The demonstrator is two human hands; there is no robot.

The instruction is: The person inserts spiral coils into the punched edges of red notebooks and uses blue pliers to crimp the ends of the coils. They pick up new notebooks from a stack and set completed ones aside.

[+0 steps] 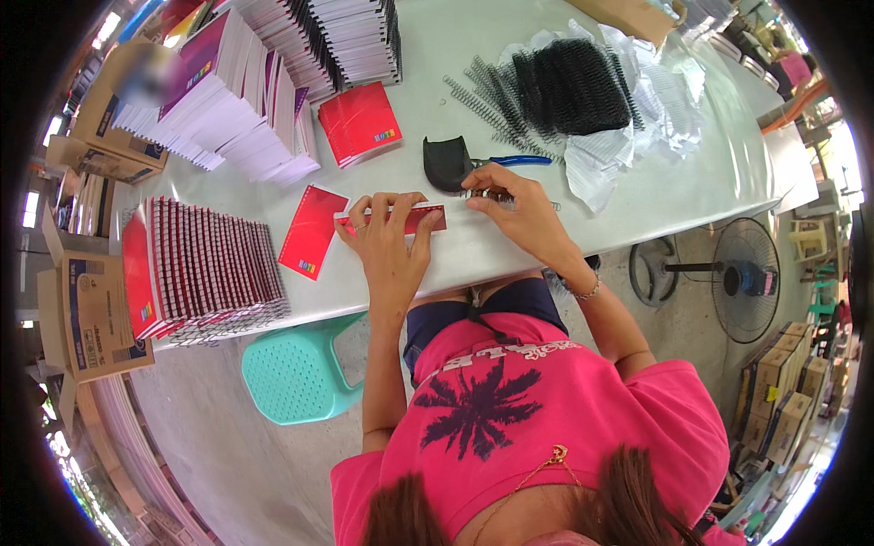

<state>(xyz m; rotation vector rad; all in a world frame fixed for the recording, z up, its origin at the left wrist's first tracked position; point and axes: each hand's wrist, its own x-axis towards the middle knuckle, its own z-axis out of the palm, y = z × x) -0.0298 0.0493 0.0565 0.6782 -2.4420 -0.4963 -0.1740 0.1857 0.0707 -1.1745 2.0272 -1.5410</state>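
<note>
The left hand (387, 238) curls loosely over a red notebook (391, 220) lying just in front of the black pliers (452, 162). The right hand (517, 207) pinches the notebook's right end, fingers nearly closed, just below the pliers.

1. A long pale table (692, 182) runs across the room.
2. The floor (228, 455) is grey and bare.
3. A small green plastic stool (296, 373) stands under the table.
4. A standing fan (742, 278) sits on the floor to the right.
5. Brown cardboard boxes (91, 314) are stacked at both sides.
6. Bright daylight comes in at the edges.
</note>
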